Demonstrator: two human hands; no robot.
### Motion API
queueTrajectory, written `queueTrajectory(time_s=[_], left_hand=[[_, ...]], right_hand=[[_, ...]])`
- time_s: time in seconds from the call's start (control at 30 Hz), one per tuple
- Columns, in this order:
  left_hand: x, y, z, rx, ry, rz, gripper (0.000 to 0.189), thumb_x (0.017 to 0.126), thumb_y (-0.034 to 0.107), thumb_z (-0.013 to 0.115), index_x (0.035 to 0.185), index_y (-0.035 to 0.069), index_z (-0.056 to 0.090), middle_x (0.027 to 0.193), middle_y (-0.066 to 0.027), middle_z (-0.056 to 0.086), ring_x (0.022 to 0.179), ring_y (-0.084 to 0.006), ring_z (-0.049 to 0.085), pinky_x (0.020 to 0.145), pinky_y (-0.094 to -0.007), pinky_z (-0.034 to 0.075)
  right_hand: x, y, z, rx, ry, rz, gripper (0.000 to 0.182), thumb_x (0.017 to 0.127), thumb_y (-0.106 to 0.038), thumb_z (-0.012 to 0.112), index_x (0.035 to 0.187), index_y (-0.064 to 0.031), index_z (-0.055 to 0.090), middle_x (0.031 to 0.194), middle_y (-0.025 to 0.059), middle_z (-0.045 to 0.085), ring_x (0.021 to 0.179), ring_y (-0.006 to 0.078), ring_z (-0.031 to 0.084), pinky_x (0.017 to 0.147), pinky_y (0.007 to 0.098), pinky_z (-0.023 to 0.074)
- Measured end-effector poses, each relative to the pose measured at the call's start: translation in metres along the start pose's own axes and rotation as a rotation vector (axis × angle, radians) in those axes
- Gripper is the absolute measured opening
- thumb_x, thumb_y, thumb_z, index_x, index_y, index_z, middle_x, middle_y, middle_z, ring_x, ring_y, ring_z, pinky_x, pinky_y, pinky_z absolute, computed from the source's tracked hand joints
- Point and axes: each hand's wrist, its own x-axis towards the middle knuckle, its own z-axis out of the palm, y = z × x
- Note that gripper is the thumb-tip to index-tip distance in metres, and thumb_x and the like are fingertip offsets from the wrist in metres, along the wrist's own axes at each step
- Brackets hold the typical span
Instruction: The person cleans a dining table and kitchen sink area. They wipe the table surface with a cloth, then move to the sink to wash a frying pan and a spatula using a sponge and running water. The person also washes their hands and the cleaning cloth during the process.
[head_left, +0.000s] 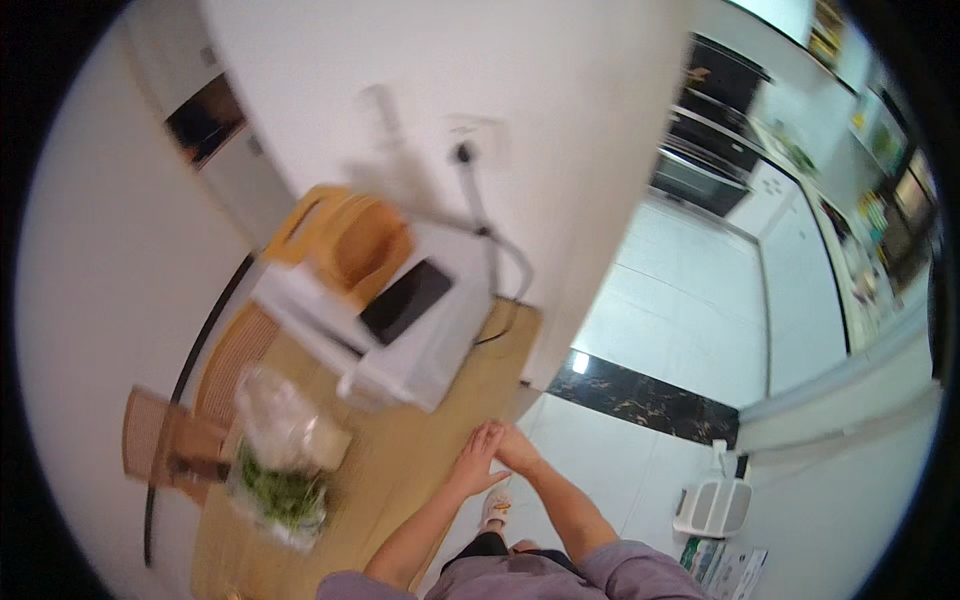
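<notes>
My left hand and my right hand meet in front of me, beside the edge of a wooden table; the fingers overlap, and no object shows in them. On the table to the left lie leafy greens in a clear plastic bag, against another clear plastic bag with unclear contents. Farther back stands a white box-shaped appliance with a dark flat phone-like slab on top. An orange-yellow container sits beside the slab. The picture is blurred in places.
A black cord runs from a wall socket to the table's back corner. Woven-backed chairs stand at the table's far left side. To the right, a dark stone threshold leads into a kitchen with an oven. A white-grey item stands by the right wall.
</notes>
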Motion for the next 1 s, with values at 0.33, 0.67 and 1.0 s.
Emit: queueTrajectory(time_s=[0.33, 0.67, 1.0], left_hand=[[0.332, 0.263, 0.098, -1.338, -0.591, -0.201, 0.065, 0.089, 0.045, 0.039, 0.137, 0.008, 0.014, 0.138, -0.0147, 0.025, 0.124, -0.0262, 0.031, 0.101, -0.0375, 0.026], [0.574, 0.522, 0.156, -1.717, -0.961, -0.136, 0.056, 0.089, 0.051, 0.027, 0.126, 0.009, 0.035, 0.123, -0.0062, 0.046, 0.114, -0.0201, 0.042, 0.097, -0.0378, 0.031], [0.873, 0.694, 0.232, -1.883, -1.153, -0.066, 0.056, 0.09, 0.047, 0.027, 0.125, 0.004, 0.036, 0.124, -0.0108, 0.044, 0.114, -0.0253, 0.043, 0.097, -0.0397, 0.033]], right_hand=[[-0.197, 0.152, -0.439, 1.28, 1.329, 0.383, 0.032, 0.091, -0.033, 0.042, 0.106, -0.0058, 0.05, 0.092, 0.0065, 0.058, 0.079, 0.0174, 0.057, 0.067, 0.0294, 0.0482], [-0.203, 0.276, -0.643, 1.598, 1.265, 0.19, 0.046, 0.092, -0.039, 0.032, 0.119, -0.0044, 0.046, 0.111, 0.0124, 0.056, 0.097, 0.0252, 0.056, 0.086, 0.0372, 0.0453], [-0.2, 0.495, -0.885, 1.497, 1.406, 0.06, 0.045, 0.094, -0.034, 0.028, 0.124, -0.0032, 0.04, 0.118, 0.0127, 0.05, 0.103, 0.0246, 0.053, 0.092, 0.0369, 0.0406]])
